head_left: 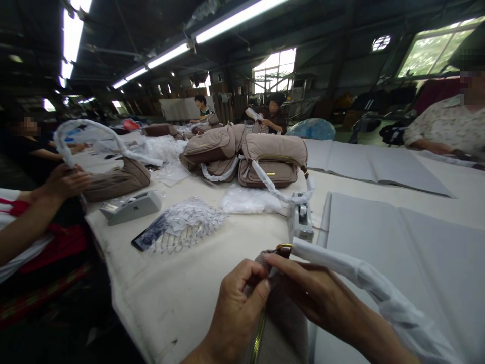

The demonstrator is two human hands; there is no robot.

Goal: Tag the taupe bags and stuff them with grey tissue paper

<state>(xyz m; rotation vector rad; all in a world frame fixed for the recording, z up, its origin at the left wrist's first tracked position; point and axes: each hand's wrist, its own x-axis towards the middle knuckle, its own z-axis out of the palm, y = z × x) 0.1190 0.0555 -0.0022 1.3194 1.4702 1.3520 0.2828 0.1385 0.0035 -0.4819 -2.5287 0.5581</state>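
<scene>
A taupe handbag [288, 323] with a gold zipper lies at the table's near edge, beneath both my hands. At its top end, my left hand [240, 296] is closed, thumb and forefinger pinching the bag's end near the zipper. My right hand [318, 290] presses its fingers on the same end from the other side; its fingertips are partly hidden. Just above them sits a gold ring [284, 246], joined to a handle [364, 275] wrapped in white paper. That handle runs over my right wrist to the lower right.
Grey tape dispensers [301, 220] stand ahead and to the left. Near them lie tags with strings [185, 225] and plastic bags [250, 199]. Finished-looking handbags [273, 156] are piled beyond. Grey sheets [409, 253] cover the right. At left, a co-worker's hands [70, 179] hold another bag's wrapped handle.
</scene>
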